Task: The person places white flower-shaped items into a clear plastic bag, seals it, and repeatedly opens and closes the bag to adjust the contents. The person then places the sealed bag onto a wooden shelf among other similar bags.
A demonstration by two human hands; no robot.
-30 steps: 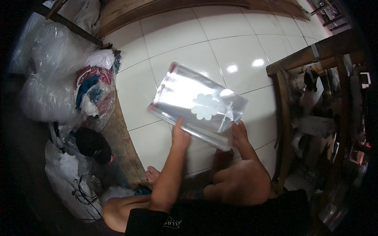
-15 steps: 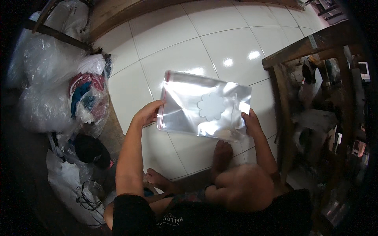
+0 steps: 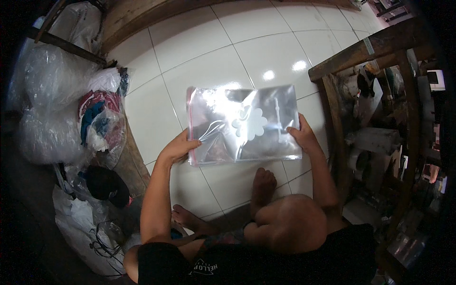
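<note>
Tiled floor gleaming; clear plastic packaging is running lengthwise left-right mid-frame, left hand and right hand clamping fingers on opposite ends.

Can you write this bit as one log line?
left hand: grips red edge | right hand: grips opposite edge | held: clear plastic bags, pale flower shape | beneath: white tiled floor

Bare left hand and right hand: partly hidden behind clear, rectangular plastic packaging. Brown wooden board beyond packaging: cut off.
</note>
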